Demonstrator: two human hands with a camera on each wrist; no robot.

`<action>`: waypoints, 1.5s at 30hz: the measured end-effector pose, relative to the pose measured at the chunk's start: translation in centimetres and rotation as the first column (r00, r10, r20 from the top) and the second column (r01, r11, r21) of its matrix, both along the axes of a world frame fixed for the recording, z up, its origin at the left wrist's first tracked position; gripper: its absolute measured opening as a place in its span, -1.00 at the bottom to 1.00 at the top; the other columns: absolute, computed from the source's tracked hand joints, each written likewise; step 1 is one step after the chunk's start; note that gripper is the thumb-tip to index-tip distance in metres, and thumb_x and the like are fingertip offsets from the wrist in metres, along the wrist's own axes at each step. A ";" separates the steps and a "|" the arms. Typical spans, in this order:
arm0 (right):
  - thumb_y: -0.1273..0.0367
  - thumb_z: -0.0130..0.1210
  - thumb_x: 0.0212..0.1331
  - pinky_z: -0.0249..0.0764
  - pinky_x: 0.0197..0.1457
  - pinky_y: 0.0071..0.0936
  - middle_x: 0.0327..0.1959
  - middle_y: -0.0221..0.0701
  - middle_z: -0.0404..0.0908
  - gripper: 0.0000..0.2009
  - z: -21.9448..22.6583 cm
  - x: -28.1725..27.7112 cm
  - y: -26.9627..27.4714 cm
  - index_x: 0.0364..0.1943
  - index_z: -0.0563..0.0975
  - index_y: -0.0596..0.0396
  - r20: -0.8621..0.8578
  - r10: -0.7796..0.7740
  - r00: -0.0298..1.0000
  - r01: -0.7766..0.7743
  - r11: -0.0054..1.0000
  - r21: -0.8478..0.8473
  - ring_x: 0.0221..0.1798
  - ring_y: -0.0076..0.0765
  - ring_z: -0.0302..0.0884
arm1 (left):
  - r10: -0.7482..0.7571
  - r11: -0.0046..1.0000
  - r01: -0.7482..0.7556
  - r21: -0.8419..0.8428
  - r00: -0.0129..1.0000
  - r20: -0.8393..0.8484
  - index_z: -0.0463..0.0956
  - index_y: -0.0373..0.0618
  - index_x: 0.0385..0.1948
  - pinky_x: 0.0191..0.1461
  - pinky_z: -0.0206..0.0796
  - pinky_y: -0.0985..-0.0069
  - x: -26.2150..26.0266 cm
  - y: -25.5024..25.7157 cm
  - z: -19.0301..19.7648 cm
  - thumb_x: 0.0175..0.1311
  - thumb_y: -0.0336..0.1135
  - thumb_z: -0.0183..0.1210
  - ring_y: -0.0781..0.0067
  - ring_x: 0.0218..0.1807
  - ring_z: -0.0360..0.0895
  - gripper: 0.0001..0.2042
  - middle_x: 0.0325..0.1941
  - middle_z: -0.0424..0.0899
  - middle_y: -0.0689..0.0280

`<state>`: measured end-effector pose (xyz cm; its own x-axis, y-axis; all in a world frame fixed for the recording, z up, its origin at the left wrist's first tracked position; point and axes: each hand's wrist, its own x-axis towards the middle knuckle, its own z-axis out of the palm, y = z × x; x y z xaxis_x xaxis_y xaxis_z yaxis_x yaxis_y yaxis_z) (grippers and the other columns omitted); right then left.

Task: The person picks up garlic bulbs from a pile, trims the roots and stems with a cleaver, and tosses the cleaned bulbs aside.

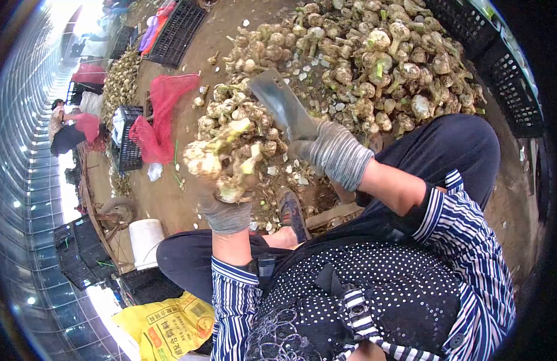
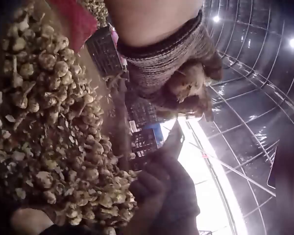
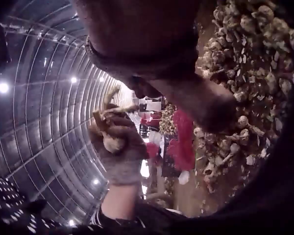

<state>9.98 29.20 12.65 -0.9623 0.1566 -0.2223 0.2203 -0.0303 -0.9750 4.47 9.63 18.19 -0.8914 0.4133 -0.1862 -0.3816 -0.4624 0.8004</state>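
My left hand [image 1: 225, 210], in a grey knit glove, grips several garlic bulbs [image 1: 204, 161] with cut stems, blurred in the head view. In the left wrist view a garlic bulb [image 2: 186, 83] shows between the gloved fingers, and in the right wrist view short stems [image 3: 104, 120] stick out of the grip. My right hand [image 1: 335, 150], also gloved, holds a cleaver [image 1: 283, 102] by its handle, its broad blade pointing up and to the left over the garlic. The handle is mostly hidden by the glove.
A large garlic heap [image 1: 374, 60] lies ahead and to the right, with a smaller garlic pile [image 1: 242, 114] beyond my left hand. Black crates [image 1: 513, 84] line the right side. Red netting [image 1: 161, 120], a white bucket [image 1: 147, 240] and a yellow sack [image 1: 164, 325] are on the left.
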 end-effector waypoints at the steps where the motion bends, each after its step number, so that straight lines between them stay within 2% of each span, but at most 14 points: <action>1: 0.25 0.13 0.01 0.41 -0.37 -0.49 -0.44 -0.33 0.56 -0.62 1.7 0.4 1.0 -0.08 0.47 0.11 0.185 0.067 0.980 -0.032 0.982 -0.188 -0.44 -0.38 0.47 | -0.003 1.000 0.003 -0.007 1.000 -0.002 0.17 -0.03 0.18 -0.27 0.49 0.47 0.2 -0.3 -0.8 -0.05 -0.01 0.28 0.21 0.02 0.41 -0.27 0.20 0.32 0.22; 5: 0.01 0.15 0.04 0.32 -0.63 -0.63 -0.57 -0.52 0.45 -0.57 2.0 0.4 1.3 -0.18 0.49 0.05 0.304 0.145 0.942 0.107 0.727 -0.679 -0.67 -0.59 0.33 | -0.083 0.990 0.103 -0.094 0.977 0.196 0.19 -0.05 0.16 -0.10 0.47 0.36 0.7 -0.9 -1.8 -0.08 -0.12 0.33 0.34 -0.04 0.47 -0.29 -0.01 0.45 0.26; 11: 0.06 0.14 0.06 0.30 -0.69 -0.65 -0.61 -0.53 0.43 -0.67 2.0 -0.4 1.8 -0.28 0.43 -0.01 0.345 -0.005 0.939 0.290 0.553 -0.781 -0.68 -0.60 0.32 | -0.383 0.904 0.372 -0.210 0.924 -0.015 0.14 0.00 0.22 -0.02 0.41 0.52 0.6 1.3 -2.3 -0.26 -0.37 0.46 0.50 -0.08 0.48 -0.13 -0.09 0.49 0.36; 18: 0.15 0.22 -0.02 0.28 -0.72 -0.62 -0.66 -0.52 0.42 -0.64 0.8 -0.6 2.9 -0.27 0.45 0.10 0.236 -0.072 0.969 0.164 0.904 -0.396 -0.74 -0.58 0.31 | -0.495 0.764 0.482 -0.429 0.864 0.089 0.16 -0.02 0.20 0.09 0.33 0.50 1.4 1.1 -3.2 -0.30 -0.40 0.47 0.50 0.04 0.41 -0.13 0.06 0.44 0.33; 23: 0.24 0.22 -0.01 0.25 -0.72 -0.60 -0.65 -0.51 0.42 -0.66 1.4 -0.3 2.5 -0.22 0.47 0.15 0.247 -0.065 0.967 0.157 0.915 -0.373 -0.74 -0.59 0.31 | -0.529 0.756 0.587 -0.291 0.809 0.258 0.16 -0.09 0.22 0.20 0.23 0.48 1.6 1.3 -4.9 -0.08 -0.13 0.32 0.43 0.10 0.40 -0.24 0.11 0.42 0.27; 31: 0.32 0.19 -0.01 0.40 -0.03 -0.50 -0.22 -0.31 0.62 -0.65 1.5 -0.3 1.9 -0.13 0.53 0.18 0.015 0.008 1.000 -0.009 0.998 0.056 -0.18 -0.47 0.50 | -0.532 0.641 0.677 -0.362 0.732 0.426 0.18 -0.19 0.21 0.21 0.21 0.47 2.2 2.8 -2.0 -0.02 -0.37 0.20 0.39 0.10 0.40 -0.35 0.10 0.44 0.22; 32: 0.30 0.18 0.01 0.41 -0.06 -0.50 -0.22 -0.27 0.61 -0.66 -0.2 -0.2 1.9 -0.13 0.53 0.17 -0.181 0.049 0.982 -0.024 0.990 0.138 -0.19 -0.50 0.49 | -0.484 0.697 0.635 -0.332 0.759 0.436 0.19 -0.24 0.19 0.17 0.26 0.47 2.6 2.6 -2.9 -0.01 -0.44 0.18 0.38 0.09 0.40 -0.38 0.07 0.45 0.21; 33: 0.28 0.18 0.02 0.41 -0.08 -0.49 -0.24 -0.26 0.61 -0.66 -0.1 0.1 2.2 -0.12 0.53 0.14 -0.162 0.041 0.986 -0.016 0.988 0.153 -0.20 -0.47 0.51 | -0.716 0.564 0.596 -0.571 0.698 0.020 0.22 -0.28 0.16 0.11 0.32 0.50 2.4 1.8 -3.2 0.03 -0.37 0.21 0.40 0.05 0.43 -0.40 0.05 0.47 0.20; 34: 0.26 0.17 0.03 0.41 -0.10 -0.48 -0.25 -0.24 0.61 -0.66 0.2 0.1 2.2 -0.11 0.53 0.12 -0.154 0.037 0.987 -0.011 0.986 0.169 -0.21 -0.44 0.52 | -0.447 0.691 0.585 -0.425 0.808 0.384 0.29 -0.30 0.10 0.07 0.34 0.53 2.3 2.7 -3.5 0.10 -0.29 0.20 0.42 0.00 0.46 -0.48 0.00 0.51 0.22; 36: 0.25 0.16 0.04 0.42 -0.12 -0.44 -0.28 -0.23 0.60 -0.68 0.2 0.0 1.9 -0.14 0.53 0.11 -0.153 -0.048 0.987 0.073 0.984 0.161 -0.23 -0.35 0.53 | -0.409 0.577 0.410 -0.706 0.894 0.185 0.39 -0.27 0.02 0.03 0.36 0.54 1.6 2.6 -4.2 0.20 -0.28 0.14 0.46 -0.10 0.49 -0.62 -0.12 0.57 0.26; 37: 0.25 0.14 0.05 0.42 -0.15 -0.40 -0.31 -0.22 0.60 -0.70 0.3 0.0 1.9 -0.17 0.54 0.10 -0.204 -0.121 0.972 0.150 0.980 0.134 -0.25 -0.25 0.55 | -0.187 0.817 0.407 -0.407 0.856 0.482 0.39 -0.25 0.00 0.01 0.35 0.57 1.9 2.4 -3.5 0.19 -0.35 0.14 0.49 -0.12 0.49 -0.65 -0.12 0.56 0.26; 39: 0.25 0.14 0.03 0.43 -0.17 -0.32 -0.38 -0.20 0.57 -0.75 1.3 0.2 2.2 -0.27 0.53 0.10 -0.128 0.002 0.992 0.041 0.941 0.335 -0.24 -0.10 0.53 | -0.502 0.434 0.036 -0.900 0.839 -0.208 0.48 -0.25 -0.15 -0.07 0.39 0.51 0.0 1.4 -5.4 0.08 -0.40 0.23 0.33 -0.20 0.51 -0.71 -0.27 0.54 0.19; 41: 0.28 0.12 0.00 0.44 -0.18 -0.27 -0.42 -0.21 0.56 -0.80 1.8 0.6 1.4 -0.34 0.50 0.08 -0.146 0.245 0.959 -0.077 0.716 0.694 -0.23 -0.08 0.54 | -0.655 0.215 -0.332 -0.918 0.649 -0.388 0.53 -0.22 -0.22 -0.07 0.38 0.44 -0.2 1.3 -4.4 0.05 -0.41 0.23 0.28 -0.18 0.49 -0.76 -0.23 0.50 0.17; 45: 0.29 0.07 0.00 0.47 -0.20 -0.20 -0.42 -0.17 0.57 -0.81 0.2 -0.1 1.0 -0.32 0.50 0.06 0.048 0.300 0.953 -0.220 0.574 0.788 -0.28 -0.02 0.56 | -0.566 0.339 -0.403 -0.850 0.635 -0.526 0.53 -0.21 -0.24 -0.05 0.32 0.36 -0.4 1.7 -3.2 0.04 -0.37 0.23 0.20 -0.16 0.47 -0.76 -0.19 0.46 0.16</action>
